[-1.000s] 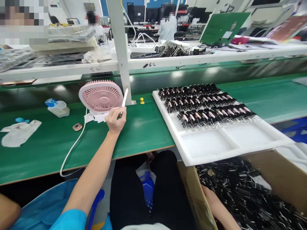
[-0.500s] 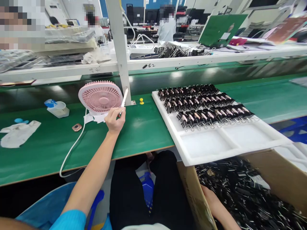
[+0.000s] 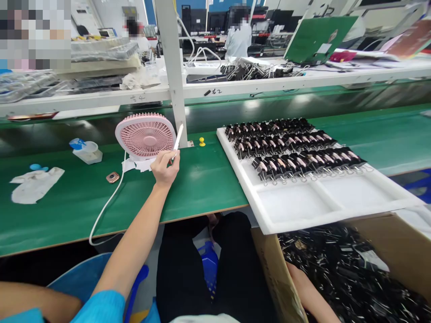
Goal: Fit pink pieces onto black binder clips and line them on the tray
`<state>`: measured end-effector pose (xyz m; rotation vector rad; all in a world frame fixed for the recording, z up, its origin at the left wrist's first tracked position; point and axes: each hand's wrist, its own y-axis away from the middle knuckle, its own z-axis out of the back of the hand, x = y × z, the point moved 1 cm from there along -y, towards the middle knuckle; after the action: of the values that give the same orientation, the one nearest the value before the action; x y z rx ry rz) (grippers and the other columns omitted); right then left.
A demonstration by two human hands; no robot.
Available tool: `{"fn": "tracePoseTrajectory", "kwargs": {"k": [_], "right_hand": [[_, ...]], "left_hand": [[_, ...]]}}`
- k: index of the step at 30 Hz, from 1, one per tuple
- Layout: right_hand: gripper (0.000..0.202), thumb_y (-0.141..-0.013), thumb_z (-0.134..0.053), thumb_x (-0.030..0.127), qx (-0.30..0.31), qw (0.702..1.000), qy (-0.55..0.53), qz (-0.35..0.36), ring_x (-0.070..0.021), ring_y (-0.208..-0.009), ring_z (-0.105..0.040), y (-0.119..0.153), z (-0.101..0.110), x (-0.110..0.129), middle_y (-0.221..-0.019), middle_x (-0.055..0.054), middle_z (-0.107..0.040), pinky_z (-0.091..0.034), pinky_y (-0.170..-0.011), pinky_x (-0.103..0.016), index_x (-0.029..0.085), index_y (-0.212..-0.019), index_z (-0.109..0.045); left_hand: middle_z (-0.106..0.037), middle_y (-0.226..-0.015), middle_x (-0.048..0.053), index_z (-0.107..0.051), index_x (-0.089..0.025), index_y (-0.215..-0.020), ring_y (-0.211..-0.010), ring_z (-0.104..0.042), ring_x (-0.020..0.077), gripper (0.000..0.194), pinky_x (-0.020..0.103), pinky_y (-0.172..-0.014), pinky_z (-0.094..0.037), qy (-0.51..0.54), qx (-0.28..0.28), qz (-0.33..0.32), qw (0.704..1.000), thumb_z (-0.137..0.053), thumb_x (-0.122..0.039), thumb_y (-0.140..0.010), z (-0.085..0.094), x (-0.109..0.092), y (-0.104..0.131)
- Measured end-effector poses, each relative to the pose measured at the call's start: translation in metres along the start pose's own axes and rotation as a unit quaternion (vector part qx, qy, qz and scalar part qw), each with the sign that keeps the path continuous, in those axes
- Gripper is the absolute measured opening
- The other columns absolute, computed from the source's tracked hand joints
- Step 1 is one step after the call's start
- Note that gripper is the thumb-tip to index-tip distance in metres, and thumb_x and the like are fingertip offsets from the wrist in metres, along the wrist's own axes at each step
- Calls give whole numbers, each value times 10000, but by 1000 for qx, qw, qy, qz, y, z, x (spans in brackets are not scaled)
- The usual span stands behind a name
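Note:
My left hand (image 3: 165, 168) is closed around a slim white stick (image 3: 178, 137), pinched upright and slightly tilted in front of the white post. Just behind that hand stands a pink desk fan (image 3: 148, 138) with a white cord. At the lower right, my right hand (image 3: 295, 274) reaches into a cardboard box (image 3: 271, 269) heaped with black binder clips (image 3: 340, 269). The box wall hides its fingers. Between the hands and further right, a white foam tray (image 3: 289, 204) carries rows of black binder clips (image 3: 296, 163) with pinkish pieces between them.
A yellow knob-shaped thing (image 3: 202, 141) stands by the post. Left on the green table (image 3: 208, 184) are a pink watch-like piece (image 3: 112, 177), a translucent bottle (image 3: 88, 153) and crumpled white paper (image 3: 37, 186). Another person's arm (image 3: 40, 299) shows at the lower left.
The view has shifted slightly, so the scene sits a little further right. The other person's arm shows more at the lower left. My left hand still holds the stick by the fan.

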<state>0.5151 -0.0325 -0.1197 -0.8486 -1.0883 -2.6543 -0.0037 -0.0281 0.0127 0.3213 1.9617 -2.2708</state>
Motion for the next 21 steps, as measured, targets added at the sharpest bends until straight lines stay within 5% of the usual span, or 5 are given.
{"fn": "tracePoseTrajectory", "kwargs": {"k": [21], "right_hand": [[487,-687,-565,375,-14,999,32,-22,-396,-1207,-722,0,1,5,-1108,-134,-814,-582,-983,-394,209,-1039,-858]], "left_hand": [[-699,-788,54,-731,-212,-867,-536,-509,125,156,287,-485,-359,-11,-3,-7,1000,-731,-328,-970,-1,2,2]]}}
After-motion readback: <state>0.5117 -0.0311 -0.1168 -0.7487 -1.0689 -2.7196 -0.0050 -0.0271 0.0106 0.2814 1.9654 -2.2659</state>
